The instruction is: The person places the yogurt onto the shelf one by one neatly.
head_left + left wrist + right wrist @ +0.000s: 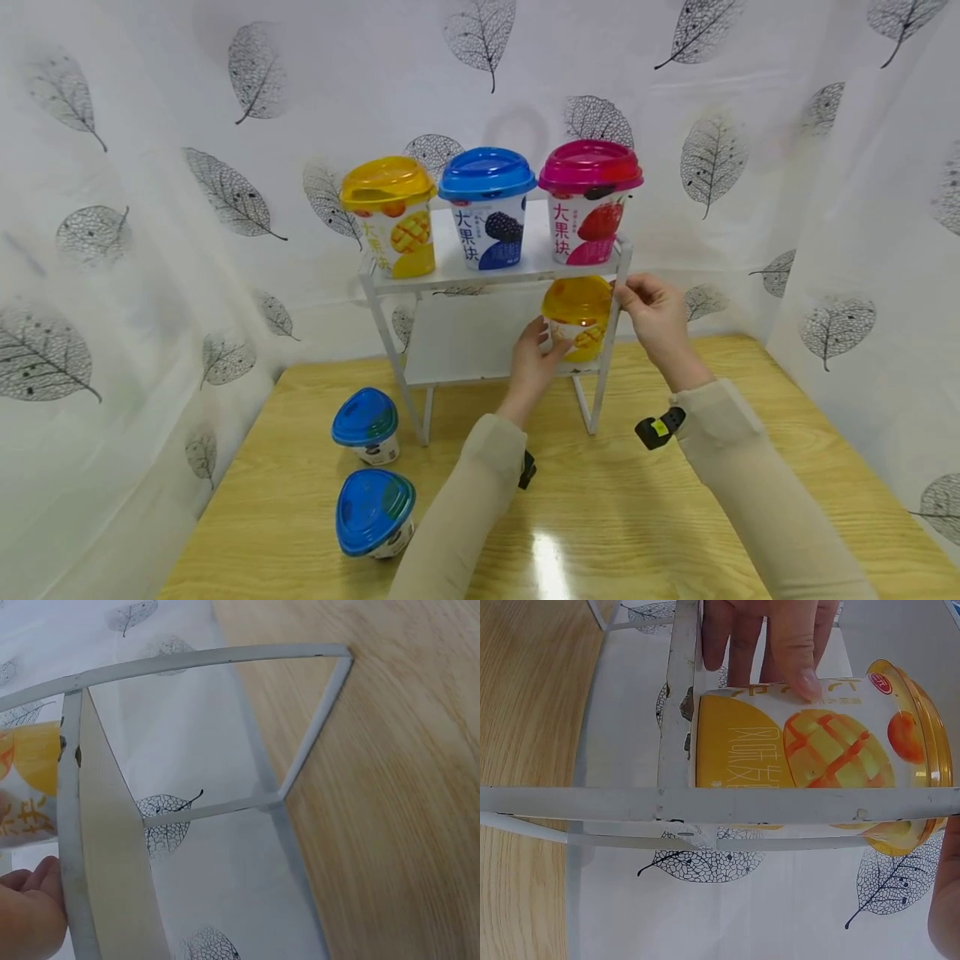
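Note:
On the right end of the white rack's (480, 375) lower shelf stands a yogurt cup (588, 337) with a yellow lid and mango pictures. My left hand (534, 362) holds it from the left, thumb on the printed front, fingers round the side. In the right wrist view that thumb lies across the cup's (840, 750) label. My right hand (656, 321) pinches the rack's right front post, level with the cup's lid. Part of the cup is hidden behind the post. In the left wrist view my left hand (34, 911) shows at the shelf edge.
On the top shelf stand yellow-lidded (390, 217), blue-lidded (487, 208) and pink-lidded (591, 200) yogurt cups. Two blue-lidded cups (366, 425) (375, 512) stand on the wooden table (600, 517), left of my left forearm. A leaf-patterned curtain (750, 275) hangs behind the rack.

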Demonstrator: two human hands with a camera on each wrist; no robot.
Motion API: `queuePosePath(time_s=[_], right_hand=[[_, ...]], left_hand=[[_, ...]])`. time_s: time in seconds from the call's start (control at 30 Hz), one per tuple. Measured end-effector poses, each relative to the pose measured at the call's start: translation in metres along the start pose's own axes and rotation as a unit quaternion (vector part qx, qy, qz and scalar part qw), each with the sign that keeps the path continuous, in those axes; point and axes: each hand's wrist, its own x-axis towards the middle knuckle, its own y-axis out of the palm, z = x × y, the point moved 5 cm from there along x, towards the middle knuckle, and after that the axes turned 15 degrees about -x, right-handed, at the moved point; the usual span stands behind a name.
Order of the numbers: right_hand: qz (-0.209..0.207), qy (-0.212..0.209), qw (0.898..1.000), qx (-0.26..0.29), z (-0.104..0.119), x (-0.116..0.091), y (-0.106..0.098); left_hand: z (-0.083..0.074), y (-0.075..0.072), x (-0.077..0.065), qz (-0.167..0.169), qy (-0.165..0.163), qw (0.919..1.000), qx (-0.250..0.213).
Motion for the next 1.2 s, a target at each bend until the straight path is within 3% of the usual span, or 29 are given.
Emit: queuePosePath(time_s=[0.1,0.23,0.4,0.57,0.73,0.87,1.0,1.2], right_hand=[[-0.001,-0.002,1.000,-0.002,0.000,0.000,0.001],[0.000,-0.003,1.000,0.001,0.000,0.000,0.003],[-0.001,-0.006,1.000,-0.001,0.000,0.001,0.004],[-0.002,0.005,1.000,0.010,0.000,0.001,0.000],[0.039,0.020,0.999,0.012,0.002,0.000,-0.001],[0.089,0.011,0.996,-0.003,0.007,0.000,0.002],[0.131,0.007,0.991,0.006,0.012,-0.001,0.005],[0.164,0.030,0.984,0.058,0.013,-0.002,0.005]], left_hand=[[0.002,-0.006,-0.002,-0.008,-0.028,0.9996,0.006],[0.000,-0.017,-0.009,-0.003,-0.039,0.9992,0.001],[-0.013,-0.029,-0.029,0.021,-0.019,0.9994,0.019],[-0.037,-0.039,-0.060,0.072,0.027,0.9949,0.065],[-0.056,-0.064,-0.101,0.123,0.051,0.9832,0.125],[-0.058,-0.095,-0.131,0.147,0.011,0.9845,0.096],[-0.056,-0.128,-0.155,0.131,-0.042,0.9872,0.080],[-0.055,-0.181,-0.178,0.039,-0.053,0.9915,0.112]])
